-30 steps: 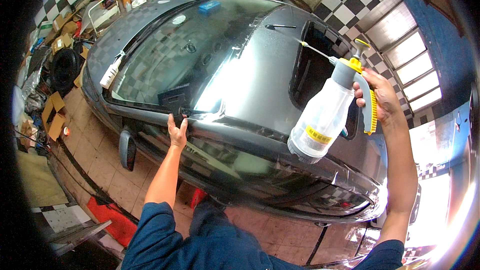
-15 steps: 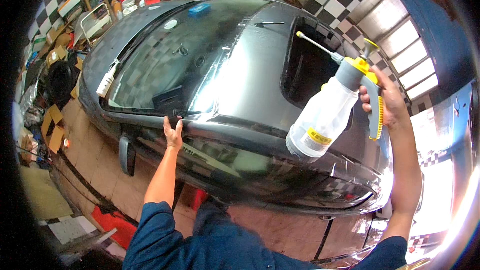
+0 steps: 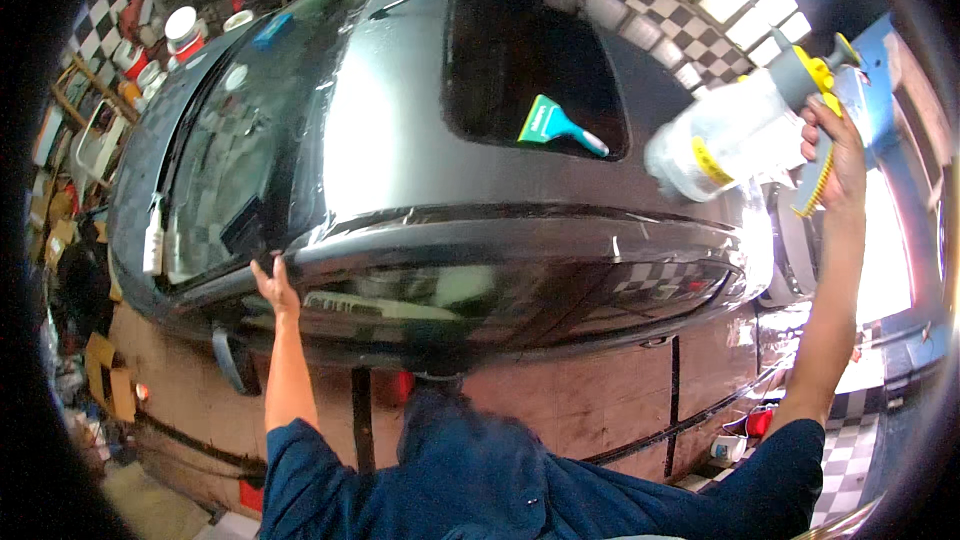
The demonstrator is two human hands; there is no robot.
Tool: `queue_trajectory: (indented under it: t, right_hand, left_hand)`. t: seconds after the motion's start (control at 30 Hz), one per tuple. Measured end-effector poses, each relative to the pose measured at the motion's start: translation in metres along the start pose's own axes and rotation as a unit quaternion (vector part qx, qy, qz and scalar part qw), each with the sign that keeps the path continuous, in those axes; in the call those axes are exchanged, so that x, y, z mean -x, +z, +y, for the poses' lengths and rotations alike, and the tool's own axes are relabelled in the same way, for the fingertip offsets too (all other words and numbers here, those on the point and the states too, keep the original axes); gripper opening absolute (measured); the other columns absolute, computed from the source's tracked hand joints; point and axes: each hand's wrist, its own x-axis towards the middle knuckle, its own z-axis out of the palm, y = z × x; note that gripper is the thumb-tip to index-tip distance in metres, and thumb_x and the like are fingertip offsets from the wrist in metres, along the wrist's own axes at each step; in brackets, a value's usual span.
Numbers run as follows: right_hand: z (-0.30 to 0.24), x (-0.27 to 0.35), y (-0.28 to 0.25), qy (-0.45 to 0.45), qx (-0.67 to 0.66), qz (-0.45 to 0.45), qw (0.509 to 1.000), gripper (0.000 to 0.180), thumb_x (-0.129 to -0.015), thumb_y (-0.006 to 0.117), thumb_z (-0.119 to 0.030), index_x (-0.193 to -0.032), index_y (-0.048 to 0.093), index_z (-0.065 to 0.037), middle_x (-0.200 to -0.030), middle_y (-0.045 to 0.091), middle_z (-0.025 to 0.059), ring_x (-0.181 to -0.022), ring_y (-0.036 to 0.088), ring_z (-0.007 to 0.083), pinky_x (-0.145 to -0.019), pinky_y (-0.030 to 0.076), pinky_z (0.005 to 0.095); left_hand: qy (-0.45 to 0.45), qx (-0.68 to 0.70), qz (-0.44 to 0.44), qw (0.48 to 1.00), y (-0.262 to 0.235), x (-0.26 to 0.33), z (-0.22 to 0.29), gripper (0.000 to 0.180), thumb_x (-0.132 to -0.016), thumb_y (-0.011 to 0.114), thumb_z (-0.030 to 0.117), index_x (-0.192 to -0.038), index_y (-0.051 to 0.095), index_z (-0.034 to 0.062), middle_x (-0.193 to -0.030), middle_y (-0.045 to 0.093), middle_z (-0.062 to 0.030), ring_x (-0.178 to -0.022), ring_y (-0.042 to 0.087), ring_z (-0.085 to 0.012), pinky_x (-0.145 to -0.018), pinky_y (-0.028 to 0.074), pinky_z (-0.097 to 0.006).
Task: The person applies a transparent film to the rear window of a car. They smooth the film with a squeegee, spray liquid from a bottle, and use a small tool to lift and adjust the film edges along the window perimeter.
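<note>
My right hand is closed round the grey and yellow handle of a pump sprayer. Its translucent white bottle tilts down to the left over the rear of the dark grey car. Beside the windshield's near edge, my left hand rests at the roof pillar, thumb and fingers apart; its fingertips are partly lost against the dark trim. A teal squeegee with a yellow-green edge lies on the black sunroof, between my hands. The windshield looks wet and reflects the room.
A white spray bottle stands at the windshield's base. The side mirror juts out below my left hand. A blue item sits on the far windshield. Buckets and a cardboard box crowd the left side. Reddish tiles cover the floor.
The view has swung right, bringing the squeegee and more of the sunroof into sight. My right hand has carried the sprayer toward the car's rear. My left hand stays by the pillar.
</note>
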Motion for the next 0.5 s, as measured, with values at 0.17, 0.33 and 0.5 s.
queue_trajectory:
  t: [0.17,0.33,0.5]
  right_hand:
    - [0.017,0.004,-0.041,-0.021,0.058,0.072,0.996,0.019,-0.088,0.062,-0.014,-0.106,0.056,-0.009,-0.081,0.058,-0.0025,-0.060,0.049,-0.0002,-0.044,0.038,0.0123]
    - [-0.013,0.038,-0.079,-0.001,0.050,-0.081,0.995,0.011,-0.093,0.056,-0.014,-0.098,0.052,-0.005,-0.072,0.046,-0.0035,-0.053,0.043,0.0005,-0.041,0.038,0.0130]
    - [0.004,0.073,0.041,0.053,-0.178,-0.125,0.975,0.016,-0.091,0.056,-0.014,-0.086,0.044,-0.006,-0.068,0.037,-0.0015,-0.053,0.035,0.0032,-0.038,0.033,0.0137]
  left_hand:
    - [0.080,-0.004,0.071,0.994,-0.033,-0.010,0.000,0.035,-0.086,0.062,0.011,-0.116,0.048,-0.0003,-0.112,0.051,-0.0061,-0.100,0.048,-0.0163,-0.091,0.040,-0.031]
    - [0.029,0.020,0.050,0.998,0.022,0.025,0.071,0.035,-0.084,0.064,0.024,-0.108,0.054,0.0002,-0.102,0.057,-0.0047,-0.094,0.050,-0.0154,-0.086,0.040,-0.031]
    - [0.046,0.071,0.031,0.996,0.031,0.130,0.135,0.024,-0.086,0.058,0.026,-0.099,0.058,0.0064,-0.093,0.059,-0.0001,-0.085,0.050,-0.0107,-0.082,0.039,-0.027]
